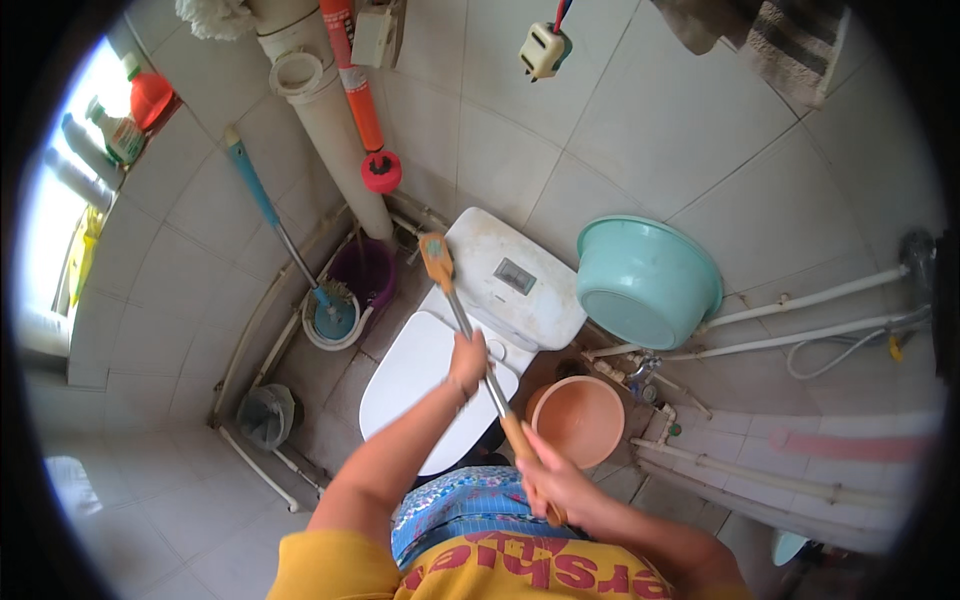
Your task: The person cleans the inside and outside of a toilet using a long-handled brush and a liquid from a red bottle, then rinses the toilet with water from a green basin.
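A long pole with a metal shaft, an orange grip and a flat orange head slants over the toilet. Its kind is not plain, as the underside of the head is hidden. My left hand is closed around the metal shaft, above the toilet's shut white lid. Lower down, my right hand wraps the orange grip close to my body. The pole's head is over the left edge of the toilet tank, which has stains on top; I cannot tell whether they touch.
A mop leans in a white bucket beside a purple bucket. A bin stands at left. Right of the toilet are a green basin, an orange bucket and wall pipes. Bottles line the window ledge.
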{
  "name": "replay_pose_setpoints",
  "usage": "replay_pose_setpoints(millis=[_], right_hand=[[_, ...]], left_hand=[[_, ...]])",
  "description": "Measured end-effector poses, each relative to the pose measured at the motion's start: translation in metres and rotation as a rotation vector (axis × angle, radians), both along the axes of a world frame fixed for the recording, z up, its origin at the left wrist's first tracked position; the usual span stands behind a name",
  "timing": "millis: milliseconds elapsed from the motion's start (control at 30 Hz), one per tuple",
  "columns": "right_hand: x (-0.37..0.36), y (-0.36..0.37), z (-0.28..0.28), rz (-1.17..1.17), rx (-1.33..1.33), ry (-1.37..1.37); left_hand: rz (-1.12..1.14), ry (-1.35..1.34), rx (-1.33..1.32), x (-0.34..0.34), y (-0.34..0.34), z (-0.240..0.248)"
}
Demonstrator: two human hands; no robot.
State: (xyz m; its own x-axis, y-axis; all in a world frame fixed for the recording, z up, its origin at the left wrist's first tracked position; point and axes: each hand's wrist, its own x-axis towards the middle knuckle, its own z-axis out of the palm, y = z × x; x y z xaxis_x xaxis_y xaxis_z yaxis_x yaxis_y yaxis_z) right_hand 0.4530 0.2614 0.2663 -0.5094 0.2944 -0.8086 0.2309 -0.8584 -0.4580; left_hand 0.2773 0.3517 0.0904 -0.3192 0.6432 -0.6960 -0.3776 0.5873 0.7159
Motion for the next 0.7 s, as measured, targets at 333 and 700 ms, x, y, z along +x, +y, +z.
replay_pose_setpoints(millis=[333, 700], right_hand=[[0.019, -0.017, 0.007, -0.094, -0.018, -0.056], [-0.053, -0.077, -0.016, -0.195, 0.125, -0.033]], left_hand=[[-0.108, 0.008, -0.014, 0.036, 0.002, 0.001], [-0.308, -0.048, 0.048, -0.017, -0.029, -0.019]])
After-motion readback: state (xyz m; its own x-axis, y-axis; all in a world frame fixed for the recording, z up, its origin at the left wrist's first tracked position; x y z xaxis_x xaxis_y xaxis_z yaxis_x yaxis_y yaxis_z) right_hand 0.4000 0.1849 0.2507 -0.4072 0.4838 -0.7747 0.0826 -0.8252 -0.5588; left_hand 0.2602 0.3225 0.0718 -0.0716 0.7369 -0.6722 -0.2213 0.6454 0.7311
